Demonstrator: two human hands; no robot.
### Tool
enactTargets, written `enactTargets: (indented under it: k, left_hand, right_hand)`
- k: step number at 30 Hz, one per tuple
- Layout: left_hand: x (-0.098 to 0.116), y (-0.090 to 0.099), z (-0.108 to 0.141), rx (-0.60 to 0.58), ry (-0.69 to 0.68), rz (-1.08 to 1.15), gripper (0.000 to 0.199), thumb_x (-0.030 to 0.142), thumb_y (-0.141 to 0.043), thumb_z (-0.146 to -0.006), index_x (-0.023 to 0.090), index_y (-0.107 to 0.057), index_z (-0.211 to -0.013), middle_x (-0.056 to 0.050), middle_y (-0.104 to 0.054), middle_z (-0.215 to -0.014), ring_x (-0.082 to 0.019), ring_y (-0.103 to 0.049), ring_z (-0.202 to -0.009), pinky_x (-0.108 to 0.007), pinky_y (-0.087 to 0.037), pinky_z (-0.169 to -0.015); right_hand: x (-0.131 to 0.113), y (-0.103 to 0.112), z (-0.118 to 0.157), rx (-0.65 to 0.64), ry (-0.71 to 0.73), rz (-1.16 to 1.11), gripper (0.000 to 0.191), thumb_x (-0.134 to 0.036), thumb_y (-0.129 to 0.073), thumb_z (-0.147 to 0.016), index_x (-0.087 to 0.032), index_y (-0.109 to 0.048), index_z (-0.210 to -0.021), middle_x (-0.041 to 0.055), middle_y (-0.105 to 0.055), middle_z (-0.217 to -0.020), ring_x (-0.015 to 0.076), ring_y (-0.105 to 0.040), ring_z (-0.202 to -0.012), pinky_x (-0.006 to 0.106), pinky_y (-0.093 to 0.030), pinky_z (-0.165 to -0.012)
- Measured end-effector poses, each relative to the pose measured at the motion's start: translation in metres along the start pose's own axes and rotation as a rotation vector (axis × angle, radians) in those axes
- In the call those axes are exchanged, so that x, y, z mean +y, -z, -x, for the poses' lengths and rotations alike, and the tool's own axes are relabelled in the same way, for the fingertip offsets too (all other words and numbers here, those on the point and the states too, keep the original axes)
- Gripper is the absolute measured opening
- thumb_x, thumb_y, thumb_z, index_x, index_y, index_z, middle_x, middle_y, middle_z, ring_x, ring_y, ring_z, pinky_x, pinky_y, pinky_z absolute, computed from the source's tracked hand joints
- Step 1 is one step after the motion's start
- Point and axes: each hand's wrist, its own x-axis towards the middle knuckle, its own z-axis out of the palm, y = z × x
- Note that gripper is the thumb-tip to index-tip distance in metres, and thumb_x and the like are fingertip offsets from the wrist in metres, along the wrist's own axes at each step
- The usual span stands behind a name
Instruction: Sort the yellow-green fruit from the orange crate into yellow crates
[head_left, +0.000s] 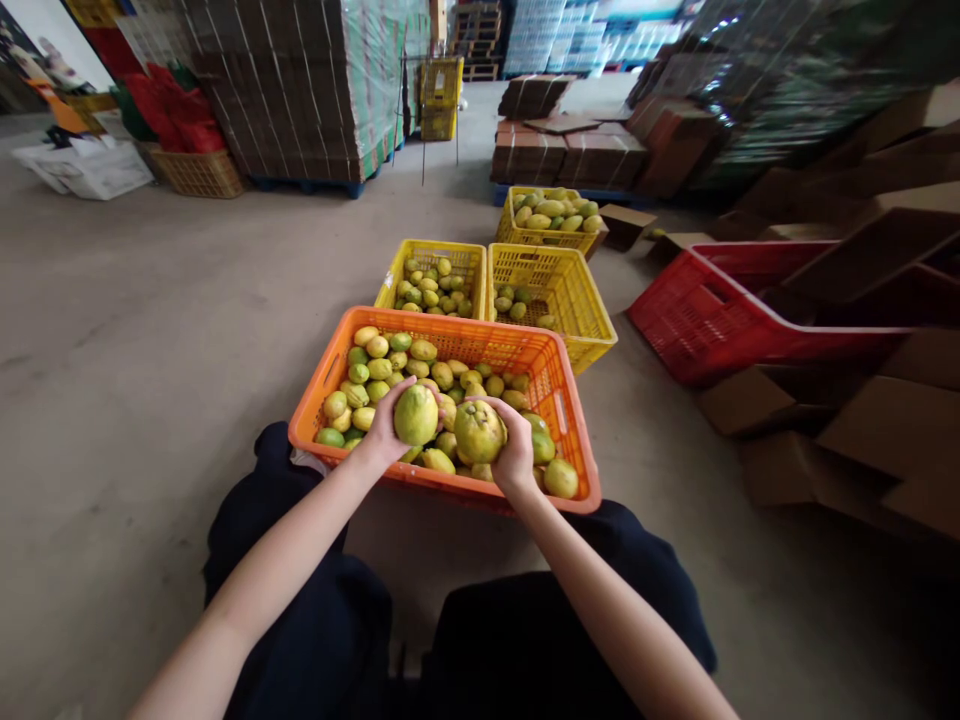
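Over the near part of an orange crate [577, 425], my left hand [388, 425] is closed around a green-yellow fruit [415, 415]. Beside it, my right hand [515, 447] grips a second fruit [480, 432], yellow-green with dark blemishes. The two held fruits are close together, with a small gap between them. Many yellow and green fruits [379, 369] lie in the crate below, heaped more thickly on its left side.
Behind the orange crate stand two yellow crates [480, 262] [596, 315] with fruits, and a third full one [506, 232] farther back. A red crate [690, 310] and cardboard boxes [862, 430] are at the right. Wrapped pallet stacks [277, 90] rise behind.
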Motion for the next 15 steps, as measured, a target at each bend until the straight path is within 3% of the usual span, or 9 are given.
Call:
enactTargets:
  k: [8,15]
  left_hand:
    - [-0.0053,0.0000,-0.0002,-0.046,-0.140,-0.090,0.022,0.034,-0.063,-0.075,0.014,-0.060,-0.065,-0.008,-0.070,-0.073,-0.025,-0.073,-0.079,-0.032,-0.058,-0.069]
    - [-0.0028,-0.0037,0.0025,-0.044,-0.138,-0.074,0.026,0.036,-0.064,-0.075,0.013,-0.062,-0.064,-0.007,-0.068,-0.068,-0.023,-0.072,-0.073,-0.031,-0.058,-0.066]
  right_hand:
    - [-0.0103,0.0025,0.0064,0.070,0.128,0.018,0.034,-0.035,-0.048,-0.085,-0.022,-0.078,-0.078,0.0037,-0.078,-0.086,0.0268,-0.071,-0.085,0.038,-0.053,-0.080]
    - [-0.0101,0.0014,0.0031,0.107,0.147,0.006,0.034,-0.035,-0.049,-0.081,-0.019,-0.078,-0.075,0.0050,-0.078,-0.081,0.0255,-0.072,-0.080,0.035,-0.055,-0.075]
